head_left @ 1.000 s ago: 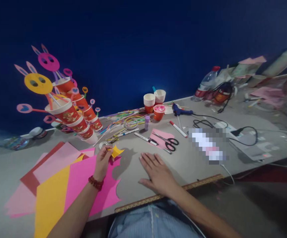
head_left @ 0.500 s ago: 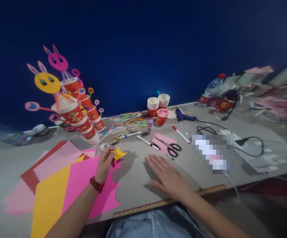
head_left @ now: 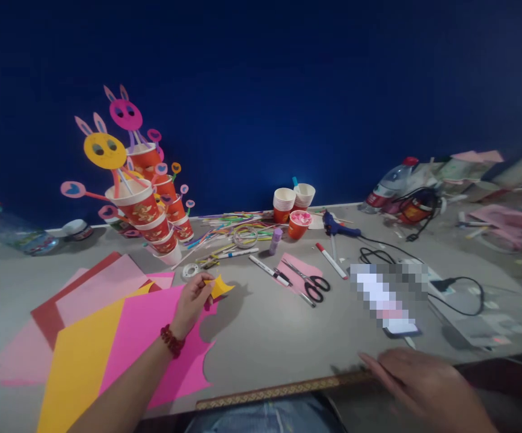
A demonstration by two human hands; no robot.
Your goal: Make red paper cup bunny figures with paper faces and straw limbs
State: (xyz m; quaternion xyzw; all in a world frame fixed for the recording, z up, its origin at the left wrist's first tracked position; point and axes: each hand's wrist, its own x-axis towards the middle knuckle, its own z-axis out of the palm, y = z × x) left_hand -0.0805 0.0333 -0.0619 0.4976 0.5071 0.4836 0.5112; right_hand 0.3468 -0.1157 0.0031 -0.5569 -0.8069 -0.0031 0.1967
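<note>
My left hand [head_left: 194,304], with a red bead bracelet at the wrist, pinches a small scrap of yellow paper [head_left: 221,287] with pointed corners. It hovers over a bright pink sheet [head_left: 153,337] whose right edge has curved cut-outs. Beside that lies a yellow sheet [head_left: 80,355]. Off at the table's front edge, my right hand [head_left: 423,379] is slightly blurred, its fingers partly bent with one stretched to the left; nothing shows in it. Scissors [head_left: 310,281] with black handles rest on a pink paper piece, next to a white marker [head_left: 263,266].
Stacked red cups with paper bunny faces [head_left: 137,204] stand at the left back. Further right are pipe cleaners [head_left: 216,231], a purple glue stick [head_left: 275,242], a cup of pink scraps [head_left: 300,224] and a blue glue gun [head_left: 335,225]. A phone [head_left: 400,328] lies near cables.
My right hand has lifted off the tabletop and moved right and toward the front edge. The left hand keeps its pinch on the yellow scrap. The view has shifted slightly.
</note>
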